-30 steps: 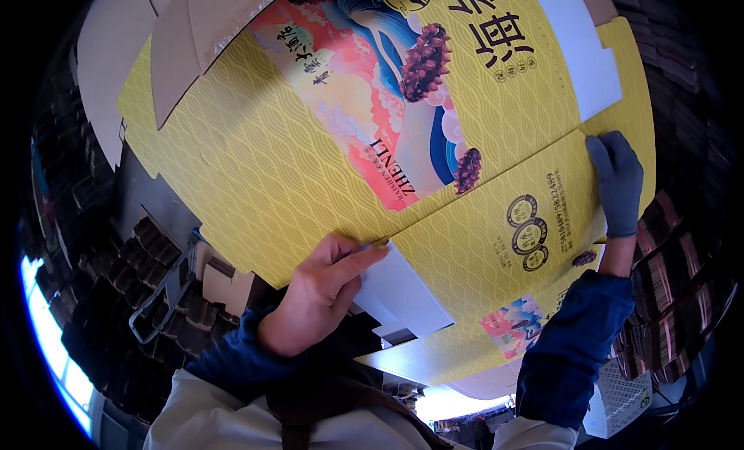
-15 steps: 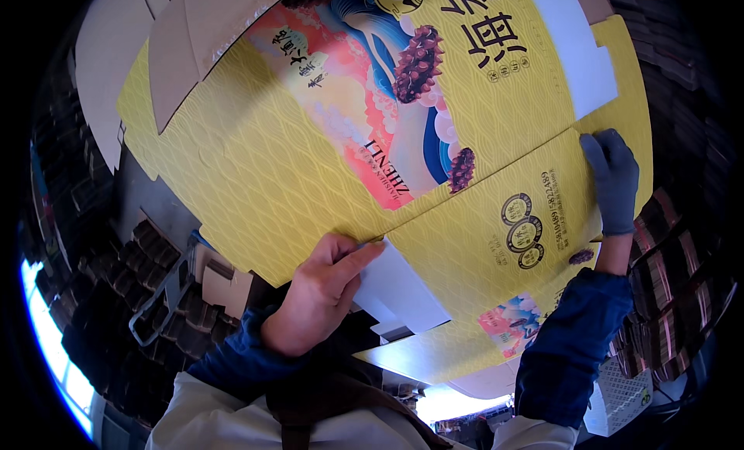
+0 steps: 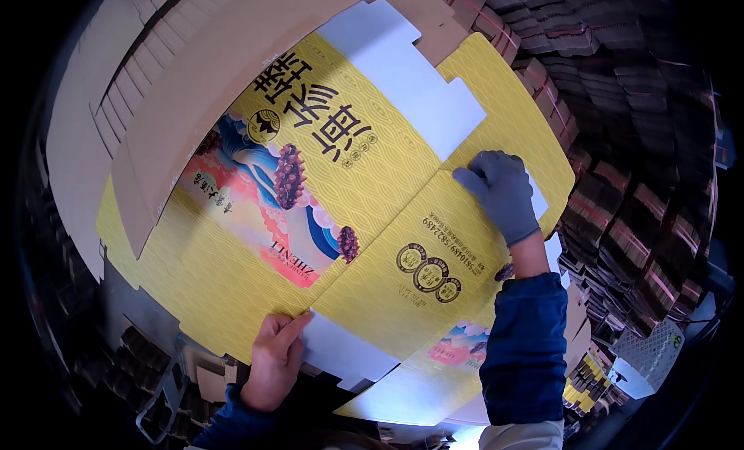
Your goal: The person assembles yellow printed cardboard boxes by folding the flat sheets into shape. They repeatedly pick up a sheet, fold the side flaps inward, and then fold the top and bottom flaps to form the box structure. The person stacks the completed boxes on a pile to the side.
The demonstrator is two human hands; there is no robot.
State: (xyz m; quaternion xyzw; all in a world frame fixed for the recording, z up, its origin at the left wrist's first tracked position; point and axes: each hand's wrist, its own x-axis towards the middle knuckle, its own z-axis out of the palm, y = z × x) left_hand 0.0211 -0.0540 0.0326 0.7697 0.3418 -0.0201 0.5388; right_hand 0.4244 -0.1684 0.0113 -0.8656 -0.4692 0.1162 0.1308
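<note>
A large flat cardboard box blank (image 3: pixel 372 295), yellow with a wavy line pattern, lies before me. Its printed panel carries a pink and blue picture with dark red sea cucumbers (image 3: pixel 291 177). A straight crease crosses the blank between my hands. At the crease's lower left end, my bare left hand (image 3: pixel 277 358) is closed, index finger along the corner beside a white flap (image 3: pixel 349 353). My right hand (image 3: pixel 502 193), in a grey glove, is closed at the crease's upper right end, fingers curled over the panel's edge. Its far fingertips are partly hidden.
Plain brown cardboard sheets (image 3: pixel 209 70) overlap the blank's far left side. Tied stacks of dark cardboard (image 3: pixel 612 218) rise along the right. A white perforated crate (image 3: pixel 647 357) stands at lower right, and a metal-framed cart (image 3: pixel 164 400) at lower left.
My view has shifted, so the blank and both hands appear further left and lower. Both hands remain at the ends of the crease, and more brown sheets and stacks show.
</note>
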